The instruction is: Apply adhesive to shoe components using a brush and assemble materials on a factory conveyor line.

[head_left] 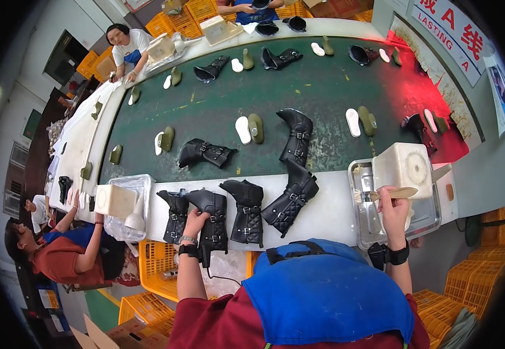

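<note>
My left hand (pixel 195 224) is closed on the side of a black buckled boot (pixel 211 212) lying on the white table edge in front of me. One more black boot (pixel 175 215) is on its left, and another with a quilted shaft (pixel 246 214) on its right. Further right, a boot (pixel 290 200) lies slanted, its upper end touching a boot (pixel 297 134) on the green conveyor belt. In my right hand (pixel 393 216) is a brush (pixel 402 193) with a wooden handle, its bristles pointing left over a metal tray (pixel 361 224).
A cream box-shaped container (pixel 400 168) stands on the tray. The green belt (pixel 217 116) carries boots, white insoles (pixel 243 130) and olive shoe forms (pixel 256 128). A co-worker (pixel 60 256) works at the left, others at the far side. Yellow crates (pixel 159 267) stand below the table.
</note>
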A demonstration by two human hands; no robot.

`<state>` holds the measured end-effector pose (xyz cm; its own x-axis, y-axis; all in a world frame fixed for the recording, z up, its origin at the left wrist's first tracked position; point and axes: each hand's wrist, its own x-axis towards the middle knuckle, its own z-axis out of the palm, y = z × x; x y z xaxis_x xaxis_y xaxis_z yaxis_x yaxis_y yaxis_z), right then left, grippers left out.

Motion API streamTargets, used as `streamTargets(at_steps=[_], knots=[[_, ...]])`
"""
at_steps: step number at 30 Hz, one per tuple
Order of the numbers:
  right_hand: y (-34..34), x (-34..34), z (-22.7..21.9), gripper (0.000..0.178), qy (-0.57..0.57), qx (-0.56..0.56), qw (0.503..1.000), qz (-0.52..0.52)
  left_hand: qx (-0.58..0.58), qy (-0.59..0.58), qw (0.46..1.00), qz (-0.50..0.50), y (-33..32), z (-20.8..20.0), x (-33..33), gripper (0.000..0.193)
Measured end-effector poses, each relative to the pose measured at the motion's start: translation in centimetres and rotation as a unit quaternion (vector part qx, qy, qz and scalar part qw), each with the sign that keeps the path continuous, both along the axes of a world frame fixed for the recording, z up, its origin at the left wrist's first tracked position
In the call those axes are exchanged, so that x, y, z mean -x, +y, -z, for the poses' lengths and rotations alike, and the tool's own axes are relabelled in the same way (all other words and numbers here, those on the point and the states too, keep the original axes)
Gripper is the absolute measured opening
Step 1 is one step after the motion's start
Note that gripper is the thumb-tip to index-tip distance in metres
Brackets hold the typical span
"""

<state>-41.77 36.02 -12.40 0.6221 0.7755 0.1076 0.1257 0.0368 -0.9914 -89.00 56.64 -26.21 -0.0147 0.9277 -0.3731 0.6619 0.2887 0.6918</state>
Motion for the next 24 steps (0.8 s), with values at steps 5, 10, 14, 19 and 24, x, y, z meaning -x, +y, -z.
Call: streamTargets(at_steps=[5,10,14,19,24], knots=[[-0.7,-0.3,-0.1,0.015,-0.005,-0.002,1.000,0.022,-0.466,0.143,0.873,0.024,-2.1,-3.2,-7.8,0.035],[-0.7,0.0,-0.3,0.015,0.000,-0.013,1.000,0.020,-0.123,-0.025,0.992,-0.007,-2.0,2.2,-13.1,0.096],[-1.0,0.2,-0.8,0.016,-0.013,-0.014,0.999,0.035,-0.196,0.015,0.980,-0.024,-1.5,1.4,-17.0,0.100],[-1.5,-0.2,-0.7,0.016,-0.020,-0.028,0.998,0.053,-0.101,0.012,0.995,-0.019,-0.1,0.8,-16.6,0.085],[-1.0,-0.3,-0.3,0.015,-0.022,-0.027,0.998,0.055,-0.126,-0.004,0.990,-0.065,1.2,0.2,-16.3,0.057]])
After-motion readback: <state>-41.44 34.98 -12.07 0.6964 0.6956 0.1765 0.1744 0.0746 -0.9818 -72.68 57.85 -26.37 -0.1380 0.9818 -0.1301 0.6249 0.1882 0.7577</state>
